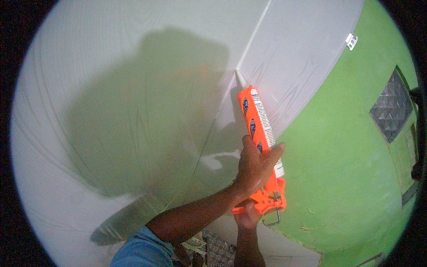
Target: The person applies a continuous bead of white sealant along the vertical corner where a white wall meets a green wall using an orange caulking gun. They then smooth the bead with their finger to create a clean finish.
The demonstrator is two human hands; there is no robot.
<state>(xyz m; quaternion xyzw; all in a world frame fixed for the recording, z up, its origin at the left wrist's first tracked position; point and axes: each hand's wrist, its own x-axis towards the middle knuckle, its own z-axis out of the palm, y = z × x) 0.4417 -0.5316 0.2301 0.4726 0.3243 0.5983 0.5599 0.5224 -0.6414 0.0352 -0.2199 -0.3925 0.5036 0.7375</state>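
Observation:
An orange caulking gun (278,189) loaded with a white sealant tube (266,120) slants up through the middle of the view. The tip of its white nozzle (240,78) meets a straight seam (255,32) between pale grey panels. A white line runs along the seam above the tip, while a thinner, darker line continues below it. My left hand (258,167) is wrapped round the barrel. Lower down, my right hand (248,216) is closed at the gun's handle and trigger, its fingers partly hidden. A bent metal rod (273,221) sticks out of the gun's back end.
Pale panels (307,44) with faint grain lines border a green wall (329,155) on the right. A small metal bracket (351,41) sits at their edge. The wall holds a dark faceted pane (391,105). Patterned floor (218,249) shows below. A large shadow covers the left panel.

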